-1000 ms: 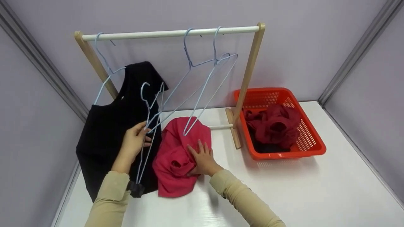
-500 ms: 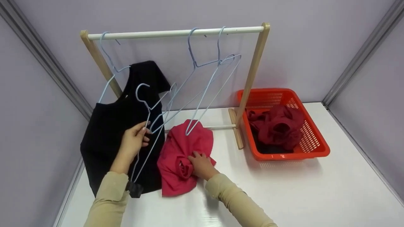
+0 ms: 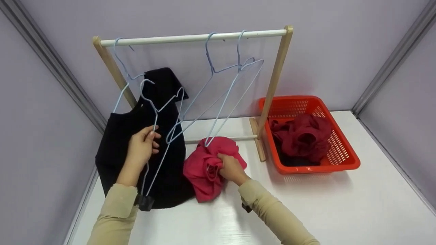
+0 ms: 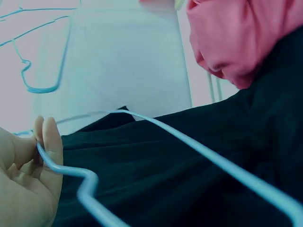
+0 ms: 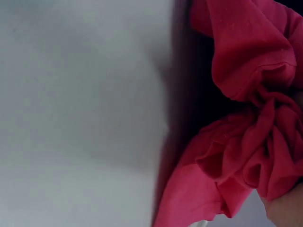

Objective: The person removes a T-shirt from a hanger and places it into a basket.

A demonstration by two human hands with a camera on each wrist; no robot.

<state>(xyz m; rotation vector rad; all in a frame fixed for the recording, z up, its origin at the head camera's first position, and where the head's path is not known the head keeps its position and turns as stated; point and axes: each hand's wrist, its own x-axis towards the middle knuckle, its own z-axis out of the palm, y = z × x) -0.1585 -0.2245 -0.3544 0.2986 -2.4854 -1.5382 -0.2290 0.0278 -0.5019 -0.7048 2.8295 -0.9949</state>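
Note:
My left hand [image 3: 141, 144] pinches a light blue wire hanger [image 3: 156, 119] by its side wire, the hook pointing up. In the left wrist view the thumb and fingers close on that wire. Behind it a black sleeveless top [image 3: 136, 163] hangs from another hanger [image 3: 124, 88] at the left of the rack. My right hand [image 3: 233, 168] grips a bunched pink garment [image 3: 207, 183] over the white table. The right wrist view shows the pink cloth [image 5: 265, 146] gathered in folds beside the hand, most of which is out of that frame.
A small rack with a white rail [image 3: 170, 39] and wooden legs stands at the back. Two bare blue hangers [image 3: 221, 102] hang from its right half, their lower ends over the pink cloth. An orange basket [image 3: 323, 166] to the right holds dark red clothes [image 3: 303, 136].
My right hand, earlier spread flat on the pink garment, has curled into it and bunched it up, shifting it rightward. The held hanger's hook has moved left and up.

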